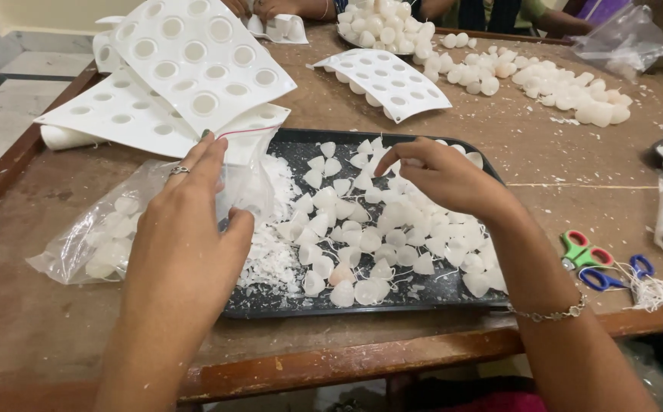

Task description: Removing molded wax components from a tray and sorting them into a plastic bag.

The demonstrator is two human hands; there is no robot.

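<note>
Holding the clear plastic zip bag (pixel 118 229) open beside the black tray (pixel 286 145), the left hand (pixel 186 229) grips its mouth while the right hand (pixel 438 179) pinches one white cone-shaped wax piece (pixel 386 169) above the many pieces (pixel 392 236) left unbagged, few bagged.

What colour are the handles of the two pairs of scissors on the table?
In the head view, one pair of scissors has green-and-red handles; the other has blue.

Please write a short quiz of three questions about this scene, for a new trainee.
1. True or false: the left hand holds open a clear plastic bag.
2. Where do the white wax pieces under the right hand lie? A) black tray B) white mould C) floor
3. How many pairs of scissors lie right of the black tray?

Key
1. True.
2. A.
3. Two: green scissors and blue scissors.
</note>
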